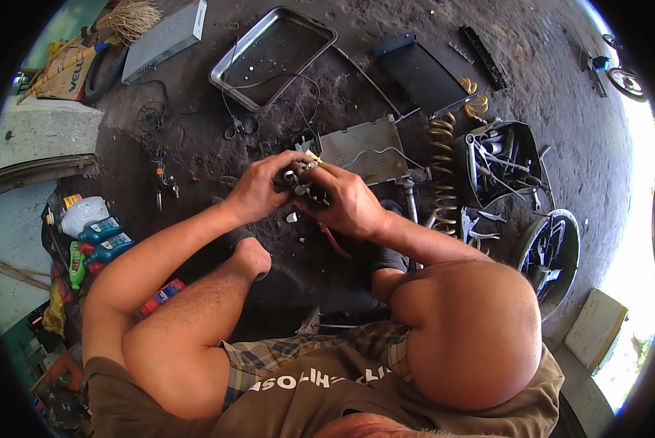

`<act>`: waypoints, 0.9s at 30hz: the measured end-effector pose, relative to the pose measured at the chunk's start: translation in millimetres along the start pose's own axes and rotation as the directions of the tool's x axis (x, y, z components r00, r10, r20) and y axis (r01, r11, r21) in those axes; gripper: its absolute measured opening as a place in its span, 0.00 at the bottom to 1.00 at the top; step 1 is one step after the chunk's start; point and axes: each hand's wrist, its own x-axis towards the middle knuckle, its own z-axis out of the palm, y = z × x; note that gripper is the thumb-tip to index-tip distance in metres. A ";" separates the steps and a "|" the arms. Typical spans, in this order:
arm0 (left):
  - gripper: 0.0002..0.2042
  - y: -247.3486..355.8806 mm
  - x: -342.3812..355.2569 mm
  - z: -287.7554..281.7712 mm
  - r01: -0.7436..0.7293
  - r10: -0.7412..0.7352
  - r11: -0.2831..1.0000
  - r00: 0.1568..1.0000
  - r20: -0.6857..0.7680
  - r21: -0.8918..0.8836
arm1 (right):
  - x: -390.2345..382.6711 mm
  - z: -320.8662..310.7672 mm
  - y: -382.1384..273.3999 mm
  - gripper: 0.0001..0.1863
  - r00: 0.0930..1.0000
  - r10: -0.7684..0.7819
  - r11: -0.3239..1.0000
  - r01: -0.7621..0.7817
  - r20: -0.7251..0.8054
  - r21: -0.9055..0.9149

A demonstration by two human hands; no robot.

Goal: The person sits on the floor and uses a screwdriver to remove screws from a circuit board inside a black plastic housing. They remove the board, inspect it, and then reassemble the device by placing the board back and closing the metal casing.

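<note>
My left hand [258, 191] and my right hand [351, 202] meet in front of me, both curled round a small dark part with pale and silvery bits [303, 187]. Its exact kind is hard to make out, as the fingers cover much of it. Just beyond my hands, a flat metal chassis panel [368, 152] lies on the dirty floor, with a pale wire across it. Small white pieces [292, 217] lie on the ground below my hands.
A metal tray [273, 98] and a black cover panel [422, 73] lie farther off. To the right are a coiled hose [442, 168], a tool container [473, 190] and a round basin [572, 255]. Bottles [108, 244] stand at left; loose cables [152, 117] lie near a silver box [165, 42].
</note>
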 end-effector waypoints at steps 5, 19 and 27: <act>0.32 21.8 18.3 -14.0 -0.071 0.064 0.984 0.997 -0.047 -0.164 | 12.1 -44.6 -11.5 0.24 0.995 -0.019 1.000 0.021 -0.102 0.013; 0.23 -89.8 14.7 54.8 -0.200 -0.060 0.813 0.905 0.421 0.547 | -1.4 -193.1 -54.9 0.19 0.733 -0.041 0.991 -0.055 -0.679 -0.119; 0.18 -114.7 17.7 92.7 -0.350 -0.034 0.710 0.849 0.527 0.611 | -13.7 -214.5 -57.2 0.20 0.678 -0.097 0.958 -0.136 -0.729 -0.254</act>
